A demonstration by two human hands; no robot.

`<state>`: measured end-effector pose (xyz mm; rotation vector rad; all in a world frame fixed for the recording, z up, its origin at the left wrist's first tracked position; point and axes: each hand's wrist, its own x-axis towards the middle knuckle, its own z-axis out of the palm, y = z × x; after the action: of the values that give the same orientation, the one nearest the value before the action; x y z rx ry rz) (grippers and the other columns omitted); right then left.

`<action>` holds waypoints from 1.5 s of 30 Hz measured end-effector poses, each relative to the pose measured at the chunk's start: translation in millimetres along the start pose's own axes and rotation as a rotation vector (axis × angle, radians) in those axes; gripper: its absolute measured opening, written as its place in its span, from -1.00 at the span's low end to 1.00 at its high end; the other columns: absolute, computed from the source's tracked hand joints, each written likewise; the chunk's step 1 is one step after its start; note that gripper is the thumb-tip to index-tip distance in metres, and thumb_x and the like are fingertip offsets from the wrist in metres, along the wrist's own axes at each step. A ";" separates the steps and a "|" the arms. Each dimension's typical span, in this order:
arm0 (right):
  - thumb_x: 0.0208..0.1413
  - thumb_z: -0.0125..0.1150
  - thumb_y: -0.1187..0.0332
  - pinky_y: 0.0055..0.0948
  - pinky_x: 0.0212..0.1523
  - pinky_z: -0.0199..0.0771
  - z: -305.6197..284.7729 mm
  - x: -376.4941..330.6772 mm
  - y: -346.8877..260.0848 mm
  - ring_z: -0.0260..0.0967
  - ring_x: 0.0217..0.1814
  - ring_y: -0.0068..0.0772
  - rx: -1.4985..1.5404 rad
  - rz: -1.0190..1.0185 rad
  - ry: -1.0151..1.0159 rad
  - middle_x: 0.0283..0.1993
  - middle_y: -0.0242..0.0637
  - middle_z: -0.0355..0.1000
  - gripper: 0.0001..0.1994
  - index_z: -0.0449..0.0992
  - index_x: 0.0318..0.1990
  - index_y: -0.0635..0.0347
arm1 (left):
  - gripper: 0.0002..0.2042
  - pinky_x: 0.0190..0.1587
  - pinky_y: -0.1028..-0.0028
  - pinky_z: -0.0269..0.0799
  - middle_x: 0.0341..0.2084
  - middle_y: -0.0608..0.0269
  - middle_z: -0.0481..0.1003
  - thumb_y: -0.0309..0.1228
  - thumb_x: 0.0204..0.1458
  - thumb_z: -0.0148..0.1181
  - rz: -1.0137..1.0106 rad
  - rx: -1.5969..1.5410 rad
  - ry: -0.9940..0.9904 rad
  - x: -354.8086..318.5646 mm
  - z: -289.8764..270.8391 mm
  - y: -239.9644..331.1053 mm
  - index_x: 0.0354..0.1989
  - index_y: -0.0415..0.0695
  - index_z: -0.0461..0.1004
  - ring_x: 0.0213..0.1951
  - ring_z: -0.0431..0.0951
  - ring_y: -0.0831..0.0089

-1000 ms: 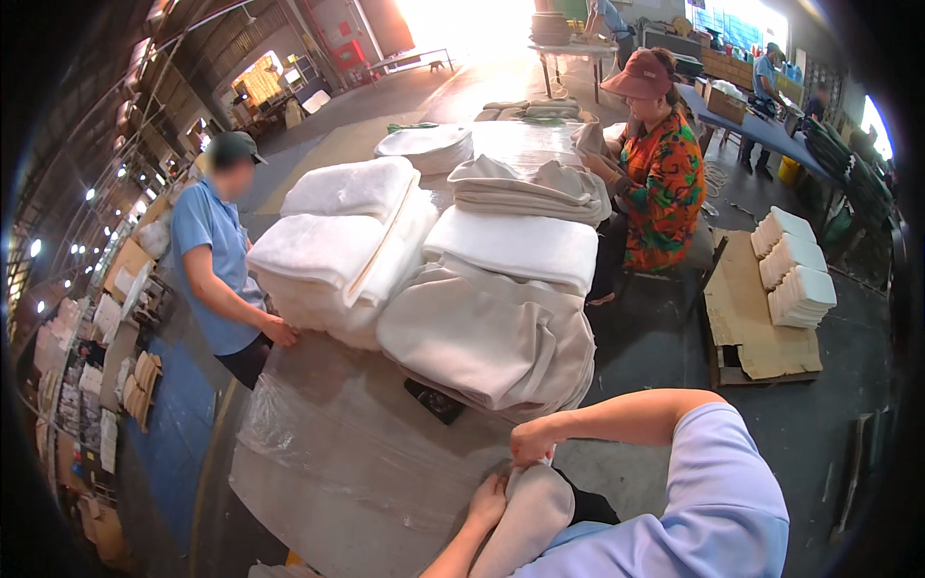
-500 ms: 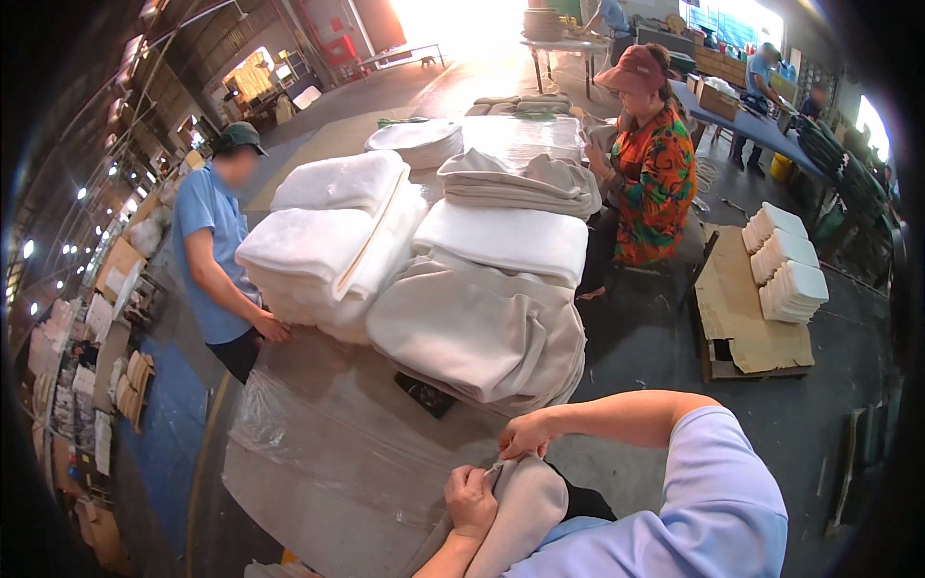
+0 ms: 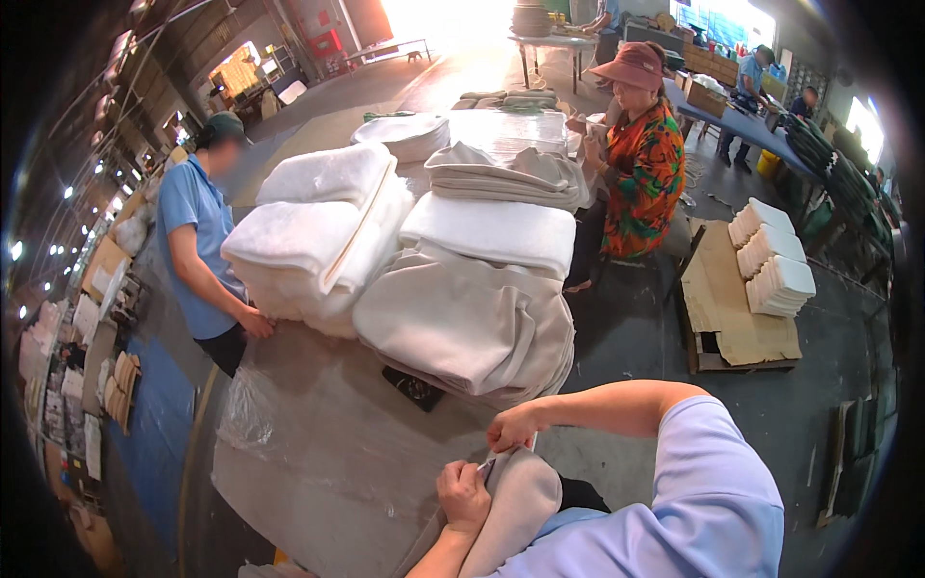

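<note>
A beige fabric piece (image 3: 521,496), folded lengthwise with a rounded end, lies against my body at the table's near edge. My left hand (image 3: 464,495) is closed on its left edge near the top, thumb and fingers pinching the cloth. Just beyond it, my right hand (image 3: 514,428) is closed in a pinch at the fabric's upper edge; a small pale bit shows by its fingers, too small to name. Between both hands a narrow whitish edge of the cloth is visible. Ahead sits a stack of beige fabric pieces (image 3: 453,313), loosely folded.
White padding stacks (image 3: 313,231) stand at left, and a white folded pad (image 3: 489,231) lies behind the beige stack. A black flat item (image 3: 412,388) rests by clear plastic sheeting (image 3: 318,424). Two co-workers stand or sit nearby. A cardboard-topped pallet (image 3: 737,332) holds white stacks (image 3: 774,260).
The whole view has shifted slightly left and up. My right hand has moved a little away from my left, and the whitish edge between them shows more. Both hands stay closed.
</note>
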<state>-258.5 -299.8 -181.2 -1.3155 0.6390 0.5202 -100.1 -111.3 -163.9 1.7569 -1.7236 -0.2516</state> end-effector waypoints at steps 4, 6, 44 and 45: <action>0.27 0.27 0.20 -0.40 -0.43 0.50 3.8 -6.7 -17.9 0.48 -0.35 -0.54 0.003 0.073 0.012 -0.30 -0.53 0.49 -0.80 0.60 -0.06 0.04 | -0.94 -0.10 0.14 0.40 -0.25 0.15 0.51 -0.48 0.05 0.31 0.002 0.008 -0.002 -3.0 -3.0 -7.5 -0.30 -0.11 0.60 -0.18 0.53 0.09; 0.24 0.28 0.21 -0.39 -0.43 0.51 2.9 -8.3 -15.0 0.49 -0.35 -0.52 0.000 0.108 0.001 -0.30 -0.52 0.50 -0.78 0.62 -0.05 0.04 | -0.94 -0.10 0.13 0.40 -0.26 0.15 0.51 -0.48 0.06 0.30 0.013 -0.005 -0.005 -2.4 -0.2 -5.7 -0.30 -0.11 0.60 -0.18 0.53 0.09; 0.33 0.29 0.15 -0.37 -0.39 0.52 42.4 -41.6 73.2 0.45 -0.34 -0.54 0.165 -0.083 0.301 -0.37 -0.41 0.50 -0.77 0.60 -0.20 0.13 | -0.59 -0.08 0.12 0.51 -0.24 -0.11 0.67 -0.02 0.35 0.07 -0.326 -0.356 -0.847 24.1 25.3 -2.4 -0.03 -0.10 0.66 -0.18 0.67 0.01; 0.34 0.28 0.15 -0.40 -0.42 0.47 48.6 -37.7 76.0 0.42 -0.36 -0.56 0.108 -0.111 0.396 -0.39 -0.41 0.49 -0.75 0.60 -0.22 0.14 | -0.57 -0.07 0.06 0.50 -0.22 -0.15 0.65 0.01 0.34 0.04 -0.330 -0.307 -0.833 22.5 26.7 -2.9 -0.06 -0.10 0.65 -0.14 0.66 -0.10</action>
<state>-330.9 -237.7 -203.0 -1.3534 0.9007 0.1298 -110.1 -141.2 -179.1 1.8047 -1.7517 -1.4803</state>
